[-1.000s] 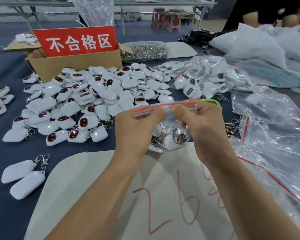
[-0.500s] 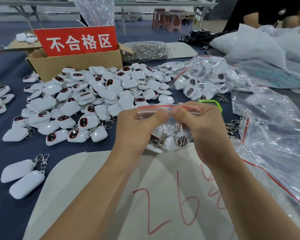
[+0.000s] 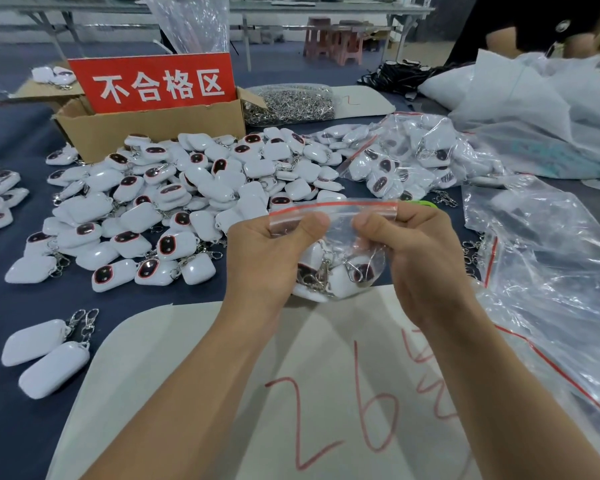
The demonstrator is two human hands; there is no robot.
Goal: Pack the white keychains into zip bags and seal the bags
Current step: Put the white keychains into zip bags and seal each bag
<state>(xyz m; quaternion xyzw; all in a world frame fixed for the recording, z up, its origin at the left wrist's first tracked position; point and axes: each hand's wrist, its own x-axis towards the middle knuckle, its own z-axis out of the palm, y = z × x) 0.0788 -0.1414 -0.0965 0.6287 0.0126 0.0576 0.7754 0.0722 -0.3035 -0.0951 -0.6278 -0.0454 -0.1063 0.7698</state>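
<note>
Clear zip bag (image 3: 340, 218) with white keychains (image 3: 340, 282) inside, above desk (image 3: 14, 306); left grip (image 3: 264, 261) and right grip (image 3: 423, 258) both pinch its red-striped top, thumbs apart.

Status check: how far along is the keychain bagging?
Done: bagged keychains lie back right. In hand: left hand and right hand pinch the top strip of a zip bag holding a few keychains; whether sealed, I cannot tell. Left: the big loose pile.

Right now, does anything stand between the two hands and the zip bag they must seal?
Nothing visible does: the left hand and right hand both pinch the zip bag near its top edge.
</note>
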